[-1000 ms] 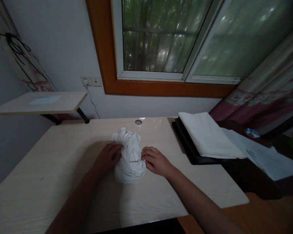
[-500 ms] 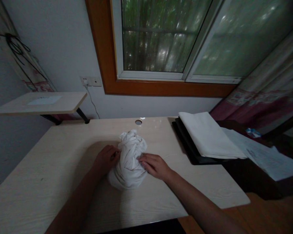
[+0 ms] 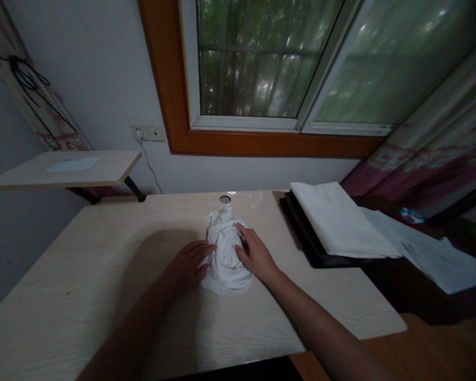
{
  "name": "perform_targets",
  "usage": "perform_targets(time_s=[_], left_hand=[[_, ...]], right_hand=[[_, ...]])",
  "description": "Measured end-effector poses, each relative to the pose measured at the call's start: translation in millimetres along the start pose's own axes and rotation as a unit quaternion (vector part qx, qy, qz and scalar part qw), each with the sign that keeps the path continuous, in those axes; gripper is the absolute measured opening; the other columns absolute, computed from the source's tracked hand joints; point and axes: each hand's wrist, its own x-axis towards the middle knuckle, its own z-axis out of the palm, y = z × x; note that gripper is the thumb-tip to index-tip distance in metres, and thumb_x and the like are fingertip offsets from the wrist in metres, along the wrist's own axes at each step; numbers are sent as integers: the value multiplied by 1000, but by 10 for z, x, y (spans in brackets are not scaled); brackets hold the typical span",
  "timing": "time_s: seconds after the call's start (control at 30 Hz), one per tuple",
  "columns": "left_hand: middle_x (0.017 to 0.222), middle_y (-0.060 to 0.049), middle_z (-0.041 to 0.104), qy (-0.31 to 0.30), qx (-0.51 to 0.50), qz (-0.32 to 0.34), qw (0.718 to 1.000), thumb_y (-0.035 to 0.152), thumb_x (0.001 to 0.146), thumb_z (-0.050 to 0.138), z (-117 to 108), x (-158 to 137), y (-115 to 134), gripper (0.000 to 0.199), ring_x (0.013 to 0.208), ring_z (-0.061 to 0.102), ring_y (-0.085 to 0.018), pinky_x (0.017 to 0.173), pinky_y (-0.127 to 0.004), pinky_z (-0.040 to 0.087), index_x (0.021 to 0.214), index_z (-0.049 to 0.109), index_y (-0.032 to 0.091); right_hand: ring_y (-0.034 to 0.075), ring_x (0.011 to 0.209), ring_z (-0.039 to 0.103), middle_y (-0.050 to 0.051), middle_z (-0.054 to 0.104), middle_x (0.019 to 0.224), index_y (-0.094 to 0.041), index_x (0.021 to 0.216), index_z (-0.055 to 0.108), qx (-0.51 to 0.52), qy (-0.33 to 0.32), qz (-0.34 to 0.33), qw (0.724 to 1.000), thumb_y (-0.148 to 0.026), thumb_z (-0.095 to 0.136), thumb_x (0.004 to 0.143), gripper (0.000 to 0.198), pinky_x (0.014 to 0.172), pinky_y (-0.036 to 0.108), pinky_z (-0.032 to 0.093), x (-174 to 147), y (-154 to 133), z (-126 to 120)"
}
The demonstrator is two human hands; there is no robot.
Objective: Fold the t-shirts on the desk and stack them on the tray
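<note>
A crumpled, bunched-up white cloth [image 3: 226,264] lies in a heap on the light wood-grain table [image 3: 83,275]. My left hand [image 3: 190,262] rests against its left side, fingers stretched out and thumb apart. On the other side, my right hand [image 3: 256,254] touches the cloth with its fingers and thumb spread. Neither hand is closed around the fabric. How the cloth is folded inside the heap cannot be made out.
At the right of the table, a folded white sheet [image 3: 341,222] lies on a black flat item [image 3: 301,233]. A raised shelf [image 3: 115,164] stands at the back left. Near the back edge is a round cable hole [image 3: 225,199]. A window rises behind.
The white cloth has shifted right and slightly away from me. Both hands moved with it; the left fingers straightened and the right hand's fingers spread.
</note>
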Motion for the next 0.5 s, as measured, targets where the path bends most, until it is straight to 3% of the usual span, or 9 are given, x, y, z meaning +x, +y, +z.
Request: perform_targets(time_s=[0.17,0.33,0.43,0.5], left_hand=[[135,-6,65,26,41,-43,998,16,94,52,10,-7,-117,53,130,53,-27,114,-49,42,146,51,28],[132,-10,65,91,103,-118,983,9,90,48,-113,-14,-226,55,124,54,-30,112,-51,42,143,55,24],[123,-12,66,143,132,-121,973,10,90,49,-195,-20,-197,50,116,57,-30,105,-51,46,138,58,23],[116,-12,67,174,134,-82,972,12,91,52,-218,-21,-105,44,110,58,-28,99,-48,50,134,59,22]], right_hand=[[22,84,66,7,70,99,-22,130,60,16,20,75,997,-28,60,89,42,80,36,56,-12,50,13],[17,60,60,-2,64,66,-22,95,73,31,30,129,991,-33,61,87,18,60,26,47,-51,75,-10],[15,60,57,-2,63,65,-20,82,71,76,41,144,986,-38,55,92,26,58,24,42,-68,90,-35],[15,60,55,-2,60,63,-18,76,68,115,59,155,979,-39,51,93,32,56,23,40,-72,110,-42]])
